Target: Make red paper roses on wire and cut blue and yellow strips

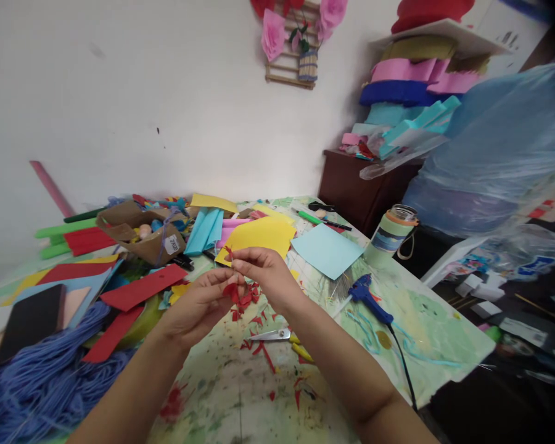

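Both my hands are raised over the middle of the table, close together. My left hand (208, 302) pinches a small piece of red paper (231, 291) between thumb and fingers. Just above it, my right hand (263, 271) is closed on a thin red strip (229, 251) with a frayed-looking tip. Whether the two red pieces are joined I cannot tell. Below the hands lie red paper scraps (247, 299), partly hidden by them. Scissors with yellow handles (272, 335) rest on the table, their handles partly behind my right forearm.
Blue yarn (60, 370), red paper strips (143, 288) and a cardboard box (143, 231) crowd the left. Yellow paper (263, 237) and a light-blue sheet (327, 250) lie behind my hands. On the right are a blue glue gun (370, 299) with its cord and a bottle (391, 231).
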A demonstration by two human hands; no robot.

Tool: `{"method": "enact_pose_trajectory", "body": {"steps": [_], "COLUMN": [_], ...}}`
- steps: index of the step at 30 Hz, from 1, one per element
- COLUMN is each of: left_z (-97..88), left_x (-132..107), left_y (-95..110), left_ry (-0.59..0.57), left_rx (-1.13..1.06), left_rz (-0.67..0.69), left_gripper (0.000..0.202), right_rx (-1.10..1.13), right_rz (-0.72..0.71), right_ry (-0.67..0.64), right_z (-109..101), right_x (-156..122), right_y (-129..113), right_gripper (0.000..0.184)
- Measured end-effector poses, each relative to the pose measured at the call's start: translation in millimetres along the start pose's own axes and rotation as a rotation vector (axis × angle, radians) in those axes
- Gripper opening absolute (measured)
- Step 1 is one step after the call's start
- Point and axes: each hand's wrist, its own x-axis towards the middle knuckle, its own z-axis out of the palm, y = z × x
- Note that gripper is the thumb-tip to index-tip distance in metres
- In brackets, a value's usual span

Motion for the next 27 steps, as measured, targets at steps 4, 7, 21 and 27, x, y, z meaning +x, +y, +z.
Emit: {"method": "enact_pose_trajectory", "body": {"steps": [4,7,21,27], "left_z": [5.2,6.6,-5.1,-11.8], "left_x": [0,-1,4,3], "left_y": [1,3,-1,4], "left_ry": [0.032,0.095,0.195,0.191], "left_rx": [0.033,0.121,0.447,0.602], "left_rz": [0.009,0.088,0.26,0.26], "left_gripper": [0.027,0.032,0.029,0.03], "right_rx": [0.041,0.041,-0.592,-0.81], "right_rz": [-0.003,-0.015,-0.195,-0.281], "right_ry": [0.009,0.017,0.173,0.173], "right_z": [-1,0,3,2], "right_x": [0,0,-7,-7], "right_y": [-1,-2,-12,-8], "right_gripper": [0.029,0.028,0.009,0.011]}}
